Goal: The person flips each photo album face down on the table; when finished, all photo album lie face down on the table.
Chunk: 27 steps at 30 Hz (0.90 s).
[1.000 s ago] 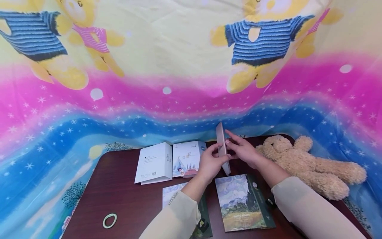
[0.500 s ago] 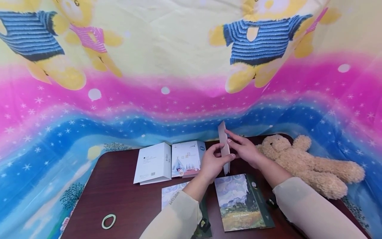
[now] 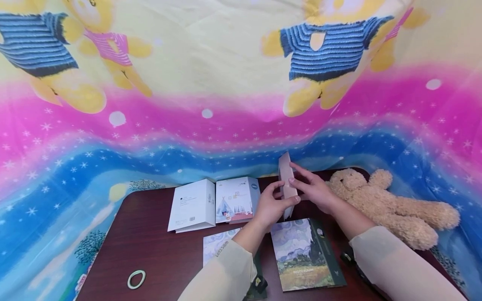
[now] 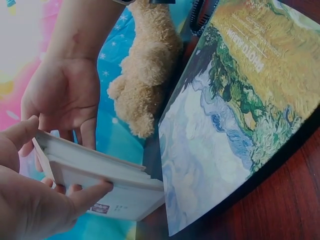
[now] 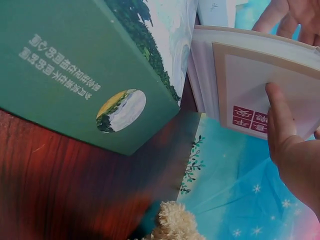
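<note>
Both hands hold a white album (image 3: 288, 188) on edge near the back of the table. My left hand (image 3: 272, 202) grips its near lower part, the thumb stretched along it. On the other side, my right hand (image 3: 314, 188) holds the album with fingertips against the cover. Red block characters mark the pale cover in the right wrist view, where a finger of my right hand (image 5: 295, 150) presses the album (image 5: 250, 75). In the left wrist view the album (image 4: 105, 180) is slightly parted, with white pages showing. Some fingers are hidden behind it.
Nearer lies a painted photo album (image 3: 305, 259); another painted album (image 3: 220, 242) is partly under the left sleeve. Two white albums (image 3: 193, 205) sit at the back left. A pale green ring (image 3: 136, 279) lies front left, a teddy bear (image 3: 391, 205) at right, before a patterned curtain (image 3: 226, 125).
Both hands and the held album have shifted slightly right. The album has turned a little, so more of its pale face shows. Other items keep their places as the view drifts slightly.
</note>
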Motion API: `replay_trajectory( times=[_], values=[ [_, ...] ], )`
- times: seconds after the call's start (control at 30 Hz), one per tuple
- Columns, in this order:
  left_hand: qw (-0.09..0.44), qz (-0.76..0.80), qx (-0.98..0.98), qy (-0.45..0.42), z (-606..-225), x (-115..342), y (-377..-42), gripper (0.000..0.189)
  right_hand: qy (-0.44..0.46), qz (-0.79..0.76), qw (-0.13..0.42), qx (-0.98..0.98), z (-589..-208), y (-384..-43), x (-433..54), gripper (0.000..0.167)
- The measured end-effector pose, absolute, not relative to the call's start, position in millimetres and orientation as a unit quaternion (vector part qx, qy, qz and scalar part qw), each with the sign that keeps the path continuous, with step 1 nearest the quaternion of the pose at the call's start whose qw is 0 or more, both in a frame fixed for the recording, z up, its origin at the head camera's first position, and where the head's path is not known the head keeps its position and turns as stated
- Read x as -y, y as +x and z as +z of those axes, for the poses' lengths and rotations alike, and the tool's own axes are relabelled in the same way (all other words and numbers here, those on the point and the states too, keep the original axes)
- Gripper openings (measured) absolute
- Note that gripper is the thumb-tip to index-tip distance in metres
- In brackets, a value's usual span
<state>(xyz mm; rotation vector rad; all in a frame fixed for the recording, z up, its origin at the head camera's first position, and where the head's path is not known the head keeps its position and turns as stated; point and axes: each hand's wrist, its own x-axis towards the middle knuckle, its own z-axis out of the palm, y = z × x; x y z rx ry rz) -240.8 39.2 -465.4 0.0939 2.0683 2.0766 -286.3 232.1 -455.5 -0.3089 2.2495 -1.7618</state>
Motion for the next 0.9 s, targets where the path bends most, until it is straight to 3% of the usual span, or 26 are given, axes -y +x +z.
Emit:
replay_trajectory(
  times=[0.37,0.9],
  values=[
    [0.155,0.72,-0.676,0.039,-475.6,-40.0,-244.1,0.069,-0.082,-0.629,0.131,-0.762,-454.1,-282.3,-242.8,0.071],
    [0.175,0.7,-0.692,0.024,-491.0,-40.2,-245.1,0.063,-0.061,-0.645,0.105,-0.754,-458.8,-280.7,-253.1,0.066]
  ],
)
